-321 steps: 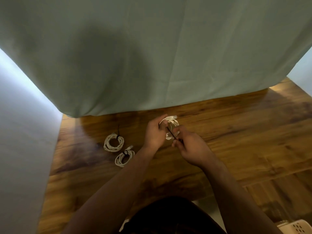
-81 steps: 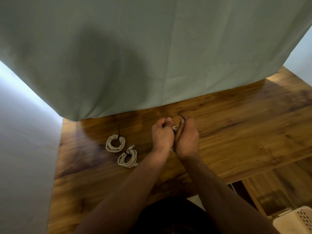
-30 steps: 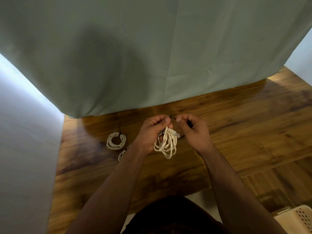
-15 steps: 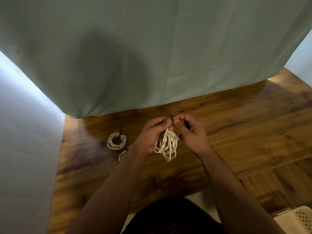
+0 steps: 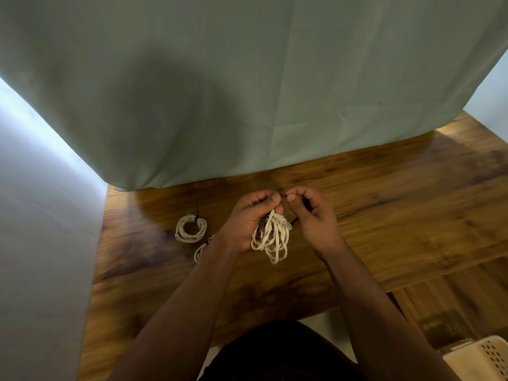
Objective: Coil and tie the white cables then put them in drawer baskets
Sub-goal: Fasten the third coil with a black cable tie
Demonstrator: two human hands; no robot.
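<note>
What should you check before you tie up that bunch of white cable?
1. Bundle gripped: the left hand holds the white cable bundle at its top. Ok.
2. Loops gathered: they hang loose and uneven. Not ok.
3. Black tie ready: the right hand pinches it beside the bundle. Ok.
4. Tie wrapped round the bundle: fingers hide it. Cannot tell.
5. Finished coil lies apart on the wooden table. Ok.
6. Basket in sight, lower right. Ok.

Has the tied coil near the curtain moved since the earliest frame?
No. The tied coil lies on the table, just below the curtain's left corner.
</note>
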